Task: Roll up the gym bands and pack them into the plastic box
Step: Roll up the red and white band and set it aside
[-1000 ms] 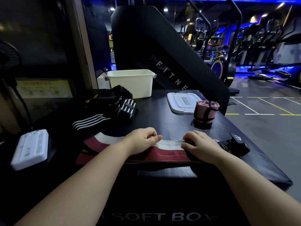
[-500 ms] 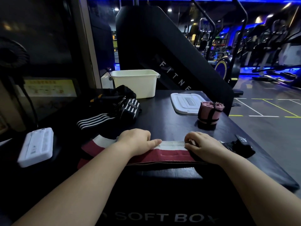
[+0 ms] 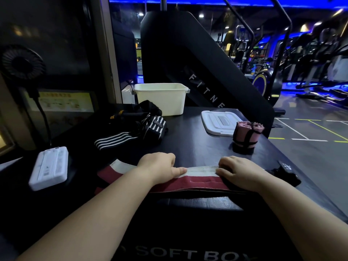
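Band [image 3: 204,182], red with a white stripe, lies flat along the near edge of the pad [image 3: 203,146]. Left hand [image 3: 160,166]: fingers curled over the band's far edge, thumb flat on the white stripe. Right hand [image 3: 243,171]: fingers curled down onto the band near its right end; whether a first turn is tucked under them is hidden. Black tab [image 3: 287,173] sticks out just right of that hand.

Risks, as judged:
1. The band sits at the pad's edge, so a pull toward the body could drag it off.
2. A crooked first turn would make the roll cone and loosen.
3. The band's left end curves away past the left wrist, and uneven tension there would skew the roll.
4. The tab could snag fabric early.

Farther: striped pile [image 3: 130,132], loose and not yet rolled. Pink roll [image 3: 246,135] stands strapped, outside the box. Lid [image 3: 218,121] lies off, just behind it. Box [image 3: 162,99] is at the far edge, contents hidden. A reach across could topple the pink roll.
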Demonstrator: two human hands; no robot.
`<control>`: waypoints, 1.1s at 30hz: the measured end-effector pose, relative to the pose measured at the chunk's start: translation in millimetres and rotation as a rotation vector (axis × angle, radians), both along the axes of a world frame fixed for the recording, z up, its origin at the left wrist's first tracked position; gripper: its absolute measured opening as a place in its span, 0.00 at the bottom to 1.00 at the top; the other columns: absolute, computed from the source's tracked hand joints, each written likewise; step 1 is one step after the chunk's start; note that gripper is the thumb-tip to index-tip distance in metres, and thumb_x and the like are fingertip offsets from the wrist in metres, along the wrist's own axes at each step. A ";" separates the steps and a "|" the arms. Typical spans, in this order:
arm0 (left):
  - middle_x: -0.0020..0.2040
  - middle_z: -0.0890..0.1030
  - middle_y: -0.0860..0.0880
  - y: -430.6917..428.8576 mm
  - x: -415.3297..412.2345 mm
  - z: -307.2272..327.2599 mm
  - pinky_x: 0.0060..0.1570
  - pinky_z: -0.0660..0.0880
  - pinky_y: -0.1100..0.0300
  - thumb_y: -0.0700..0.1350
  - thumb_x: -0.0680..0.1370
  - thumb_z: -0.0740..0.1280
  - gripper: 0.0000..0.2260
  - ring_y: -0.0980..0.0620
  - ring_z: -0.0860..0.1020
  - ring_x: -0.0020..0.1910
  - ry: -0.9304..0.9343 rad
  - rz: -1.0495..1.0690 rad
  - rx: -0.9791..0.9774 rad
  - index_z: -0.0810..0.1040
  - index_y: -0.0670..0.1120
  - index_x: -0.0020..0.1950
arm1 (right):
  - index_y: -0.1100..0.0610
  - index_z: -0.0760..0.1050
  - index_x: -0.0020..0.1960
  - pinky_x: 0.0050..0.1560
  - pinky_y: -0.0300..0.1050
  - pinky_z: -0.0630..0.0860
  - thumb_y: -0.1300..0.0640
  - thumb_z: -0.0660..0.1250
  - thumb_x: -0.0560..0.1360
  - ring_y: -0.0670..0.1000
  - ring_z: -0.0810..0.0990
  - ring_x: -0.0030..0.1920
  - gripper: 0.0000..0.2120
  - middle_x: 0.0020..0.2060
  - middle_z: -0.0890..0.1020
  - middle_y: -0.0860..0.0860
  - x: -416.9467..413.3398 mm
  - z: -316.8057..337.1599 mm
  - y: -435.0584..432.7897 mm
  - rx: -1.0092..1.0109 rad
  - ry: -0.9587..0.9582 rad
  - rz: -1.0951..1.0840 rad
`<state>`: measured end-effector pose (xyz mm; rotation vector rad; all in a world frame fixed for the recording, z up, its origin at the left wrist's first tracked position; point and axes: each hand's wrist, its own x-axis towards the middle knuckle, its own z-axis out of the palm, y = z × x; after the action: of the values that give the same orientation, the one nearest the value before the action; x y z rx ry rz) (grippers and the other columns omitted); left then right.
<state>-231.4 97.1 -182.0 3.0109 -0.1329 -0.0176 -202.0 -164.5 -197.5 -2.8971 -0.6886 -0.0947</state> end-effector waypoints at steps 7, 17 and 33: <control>0.40 0.74 0.55 -11.4 -4.1 -7.2 0.42 0.69 0.55 0.70 0.73 0.60 0.21 0.49 0.74 0.45 -0.077 0.016 -0.109 0.71 0.52 0.46 | 0.47 0.69 0.42 0.43 0.43 0.68 0.41 0.64 0.77 0.47 0.74 0.44 0.11 0.41 0.76 0.43 1.1 7.7 -17.7 0.021 -0.011 0.004; 0.36 0.71 0.56 -17.6 -4.5 -14.4 0.41 0.69 0.55 0.71 0.73 0.59 0.22 0.49 0.73 0.43 -0.122 0.020 -0.116 0.69 0.52 0.46 | 0.47 0.77 0.55 0.61 0.46 0.68 0.46 0.67 0.75 0.50 0.72 0.58 0.11 0.54 0.76 0.45 -4.8 15.9 8.6 0.065 -0.097 0.073; 0.42 0.76 0.54 19.2 -21.5 -11.4 0.46 0.69 0.55 0.61 0.80 0.58 0.15 0.50 0.75 0.45 -0.160 0.081 -0.117 0.69 0.50 0.44 | 0.41 0.65 0.63 0.63 0.47 0.64 0.26 0.47 0.70 0.50 0.67 0.64 0.30 0.57 0.71 0.44 -13.7 -11.3 40.7 0.011 -0.002 0.032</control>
<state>-252.9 116.3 -193.4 2.8947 -0.0257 0.2306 -215.7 -123.8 -208.8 -2.8748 -0.7328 -0.0977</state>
